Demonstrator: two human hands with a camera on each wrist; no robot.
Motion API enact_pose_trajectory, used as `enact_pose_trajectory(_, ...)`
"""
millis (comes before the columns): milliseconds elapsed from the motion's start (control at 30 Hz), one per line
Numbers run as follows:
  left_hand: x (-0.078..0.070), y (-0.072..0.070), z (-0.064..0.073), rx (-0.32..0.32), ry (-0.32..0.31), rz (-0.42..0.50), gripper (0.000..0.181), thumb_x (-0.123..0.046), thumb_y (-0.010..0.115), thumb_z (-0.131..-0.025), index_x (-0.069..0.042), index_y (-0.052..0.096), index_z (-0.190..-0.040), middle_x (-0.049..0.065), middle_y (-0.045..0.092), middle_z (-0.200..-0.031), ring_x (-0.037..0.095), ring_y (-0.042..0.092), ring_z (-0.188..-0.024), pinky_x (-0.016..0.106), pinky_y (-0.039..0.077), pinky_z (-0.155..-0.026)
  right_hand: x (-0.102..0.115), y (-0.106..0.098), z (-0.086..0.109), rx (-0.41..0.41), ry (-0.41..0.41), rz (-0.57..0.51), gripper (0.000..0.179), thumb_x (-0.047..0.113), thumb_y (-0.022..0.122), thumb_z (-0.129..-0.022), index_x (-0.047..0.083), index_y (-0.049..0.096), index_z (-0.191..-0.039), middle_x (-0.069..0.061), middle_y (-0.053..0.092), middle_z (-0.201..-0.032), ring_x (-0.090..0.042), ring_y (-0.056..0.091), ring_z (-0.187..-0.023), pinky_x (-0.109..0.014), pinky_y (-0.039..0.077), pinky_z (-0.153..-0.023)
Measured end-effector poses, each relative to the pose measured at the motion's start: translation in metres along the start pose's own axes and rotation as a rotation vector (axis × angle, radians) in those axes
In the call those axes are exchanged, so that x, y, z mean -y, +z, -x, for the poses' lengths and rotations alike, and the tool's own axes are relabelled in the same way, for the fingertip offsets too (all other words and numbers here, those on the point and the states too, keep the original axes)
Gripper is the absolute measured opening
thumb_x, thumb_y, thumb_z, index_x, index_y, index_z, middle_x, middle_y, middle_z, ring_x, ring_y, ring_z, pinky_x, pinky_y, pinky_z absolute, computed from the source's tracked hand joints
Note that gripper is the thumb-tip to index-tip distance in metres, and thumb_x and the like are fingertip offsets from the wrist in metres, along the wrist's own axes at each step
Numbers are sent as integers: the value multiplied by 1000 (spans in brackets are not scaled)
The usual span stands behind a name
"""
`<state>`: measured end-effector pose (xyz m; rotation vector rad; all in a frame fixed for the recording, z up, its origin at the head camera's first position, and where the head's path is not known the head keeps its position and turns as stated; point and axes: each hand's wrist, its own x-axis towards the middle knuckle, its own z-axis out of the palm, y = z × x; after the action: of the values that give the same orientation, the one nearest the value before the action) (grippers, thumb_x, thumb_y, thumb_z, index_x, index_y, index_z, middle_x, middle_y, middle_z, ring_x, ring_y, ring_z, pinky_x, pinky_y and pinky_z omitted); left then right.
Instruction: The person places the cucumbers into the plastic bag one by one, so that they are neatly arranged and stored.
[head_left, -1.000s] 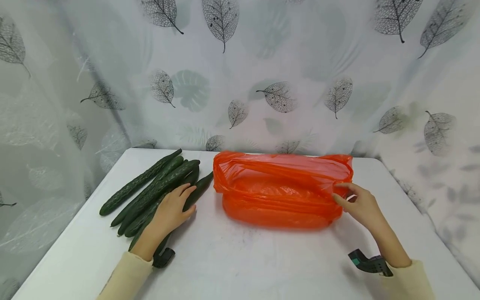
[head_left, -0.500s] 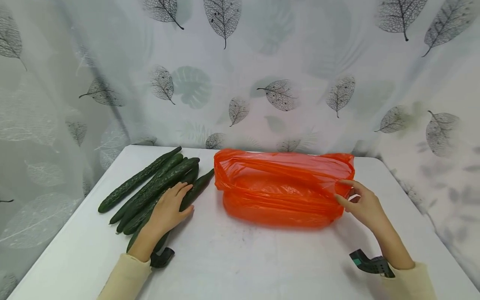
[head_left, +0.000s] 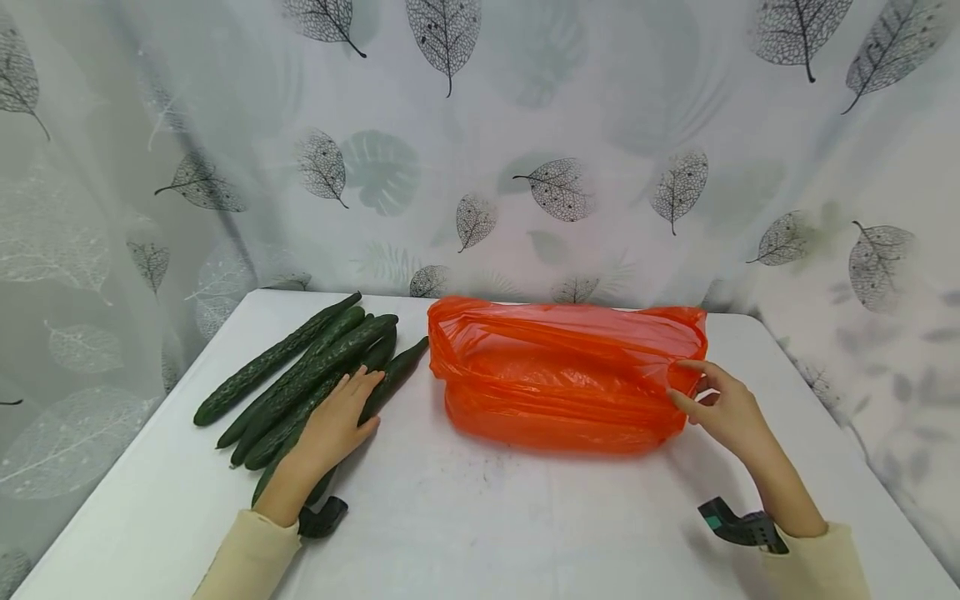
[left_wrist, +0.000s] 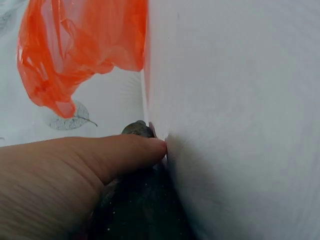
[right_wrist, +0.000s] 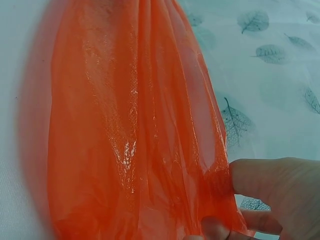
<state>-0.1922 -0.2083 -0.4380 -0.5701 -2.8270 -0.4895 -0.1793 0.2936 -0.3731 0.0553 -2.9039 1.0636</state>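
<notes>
Several long dark-green cucumbers [head_left: 315,358] lie in a slanted bunch on the left of the white table. My left hand [head_left: 330,429] rests over the rightmost ones, its fingers nearly straight and its thumb apart. In the left wrist view, the thumb [left_wrist: 125,155] lies across a cucumber [left_wrist: 145,210] close to the tabletop. An orange-red plastic bag [head_left: 555,417] sits across the back middle, its mouth slack and wide. Thumb and fingers of my right hand [head_left: 723,412] pinch the bag's right edge, with some fingertips visible through the film in the right wrist view.
The white table [head_left: 487,533] carries the cucumbers and the bag. A leaf-printed curtain [head_left: 555,125] hangs behind it and along both sides. Dark straps [head_left: 742,525] circle both wrists below the cream sleeves [head_left: 821,562].
My left hand has shifted slightly left and back over the cucumbers. The right hand keeps its pinch on the bag's edge. The head view has tilted a little.
</notes>
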Motion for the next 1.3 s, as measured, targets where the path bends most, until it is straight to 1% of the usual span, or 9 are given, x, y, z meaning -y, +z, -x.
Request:
enact_pose_trajectory(233, -2, 4, 1, -25, 15, 36, 61, 2, 74, -82, 9, 48, -136, 29, 49, -139, 43, 43, -133, 55, 38, -106, 1, 1, 1, 11, -15, -2, 56, 21, 66, -94, -7, 44, -137, -16, 54, -92, -21, 59, -72, -23, 52, -57)
enact_pose_trajectory(400, -8, 5, -1, -30, 19, 98, 61, 8, 72, -81, 10, 47, -136, 31, 47, -139, 44, 42, -132, 55, 42, -102, -1, -1, 2, 2, -17, 0, 56, 21, 66, -94, -7, 44, -137, -16, 54, -91, -23, 60, -73, -22, 51, -57)
enact_pose_trajectory(533, -10, 3, 0, -18, 2, 144, 62, 11, 72, -80, 9, 47, -137, 31, 46, -140, 44, 43, -132, 54, 44, -99, -3, 0, 4, 7, -4, -4, 56, 21, 66, -94, -7, 43, -138, -16, 54, -92, -23, 61, -72, -23, 51, -57)
enact_pose_trajectory(767, -8, 4, 2, -26, 26, 209, 69, 11, 70, -82, 2, 41, -143, 29, 45, -140, 44, 44, -131, 56, 44, -99, -2, -1, 3, 13, -17, -16, 55, 19, 66, -94, -8, 44, -137, -16, 53, -91, -21, 60, -71, -23, 52, -58)
enact_pose_trajectory(867, -6, 5, 1, -29, 7, 271, 72, 8, 70, -83, -1, 37, -147, 26, 45, -141, 42, 44, -131, 57, 41, -102, -2, -3, 2, 11, -28, -16, 55, 20, 65, -94, -7, 44, -137, -16, 53, -92, -22, 60, -72, -23, 52, -58)
enact_pose_trajectory(1033, -7, 3, -2, -34, -53, 347, 70, 1, 72, -84, 2, 38, -146, 26, 46, -141, 42, 43, -131, 58, 38, -104, -3, -2, 3, 12, -21, -17, 55, 20, 65, -95, -7, 44, -138, -16, 53, -93, -22, 61, -71, -24, 52, -57)
enact_pose_trajectory(1100, -8, 1, -3, -19, -82, 353, 70, -3, 73, -84, 4, 38, -145, 28, 47, -138, 44, 44, -129, 59, 38, -104, -4, -2, 4, 17, -13, -20, 55, 20, 65, -94, -7, 43, -138, -16, 53, -92, -22, 60, -71, -24, 52, -57)
enact_pose_trajectory(1200, -11, -2, -5, 30, -122, 352, 71, -9, 73, -86, 6, 36, -145, 29, 46, -139, 45, 43, -130, 61, 36, -105, -4, -2, 4, 15, -5, -18, 55, 20, 65, -94, -7, 44, -138, -15, 53, -91, -20, 60, -70, -24, 51, -57)
enact_pose_trajectory(1300, -13, -3, -10, 78, -117, 322, 70, -13, 72, -87, 7, 36, -144, 30, 42, -141, 46, 40, -131, 61, 34, -106, -4, -4, 3, -2, -14, -9, 54, 18, 65, -94, -7, 45, -137, -15, 53, -90, -20, 60, -68, -24, 51, -57)
